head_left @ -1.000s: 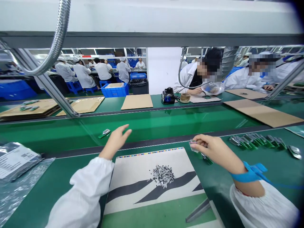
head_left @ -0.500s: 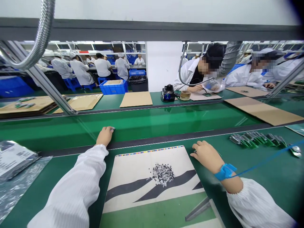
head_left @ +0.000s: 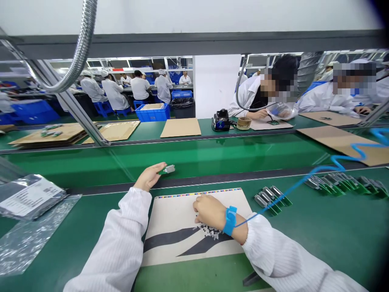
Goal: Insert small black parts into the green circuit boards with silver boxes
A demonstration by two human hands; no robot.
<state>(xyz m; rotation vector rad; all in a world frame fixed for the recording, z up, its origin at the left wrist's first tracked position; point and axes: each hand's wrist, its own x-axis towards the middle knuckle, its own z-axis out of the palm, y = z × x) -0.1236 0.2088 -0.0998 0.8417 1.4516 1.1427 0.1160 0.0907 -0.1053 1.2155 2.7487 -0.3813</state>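
My left hand (head_left: 148, 177) is over the green strip beyond the near work surface, its fingers closed on a small circuit board with a silver metal part (head_left: 169, 168). My right hand (head_left: 210, 211), with a blue wrist strap, is over the printed board (head_left: 170, 215), fingers curled and pointing left. It partly covers the pile of tiny black and clear parts (head_left: 212, 232); whether its fingertips hold anything is hidden. Right of the printed board lies a small group of green circuit boards with silver parts (head_left: 267, 199).
More circuit boards (head_left: 343, 183) lie in a row at the right. A blue coiled cord (head_left: 304, 179) crosses there. At left is a labelled silver bag (head_left: 30, 197). Across the strip are cardboard sheets (head_left: 180, 127), a tape roll (head_left: 243, 123) and a person leaning over work (head_left: 247, 95).
My right hand has moved left from beside the printed board to over the pile, uncovering the small group of circuit boards. The silver-topped board in my left hand now shows more. The view has shifted slightly.
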